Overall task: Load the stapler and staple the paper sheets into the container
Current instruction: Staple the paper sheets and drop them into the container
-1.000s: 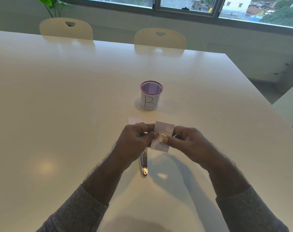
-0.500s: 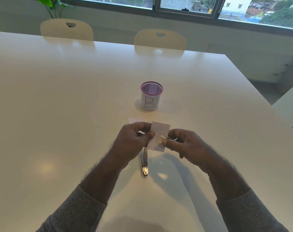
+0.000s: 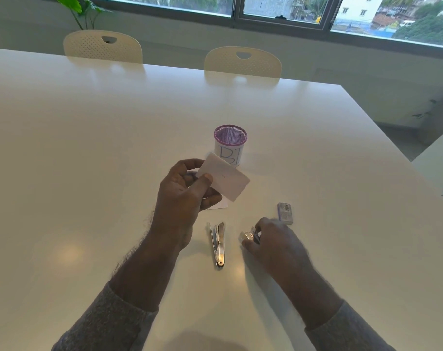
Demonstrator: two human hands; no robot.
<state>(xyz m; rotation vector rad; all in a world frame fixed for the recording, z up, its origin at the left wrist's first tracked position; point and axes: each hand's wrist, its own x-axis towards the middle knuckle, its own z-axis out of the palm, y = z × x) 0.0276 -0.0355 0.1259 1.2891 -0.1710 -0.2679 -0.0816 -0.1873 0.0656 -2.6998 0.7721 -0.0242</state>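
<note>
Left hand (image 3: 187,191) pinches white paper sheets (image 3: 224,179) just before the purple mesh cup (image 3: 230,145). Right hand (image 3: 273,239) grips a small silver stapler part (image 3: 249,236) nearer the viewer than that cup, beside the open metal stapler (image 3: 217,244).

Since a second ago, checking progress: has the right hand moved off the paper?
Yes. The right hand has left the paper and dropped toward the person, now right of the metal stapler on the table, touching a small shiny object.

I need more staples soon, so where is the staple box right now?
In the head view the staple box lies on the table, right of the stapler and just beyond the right hand.
</note>
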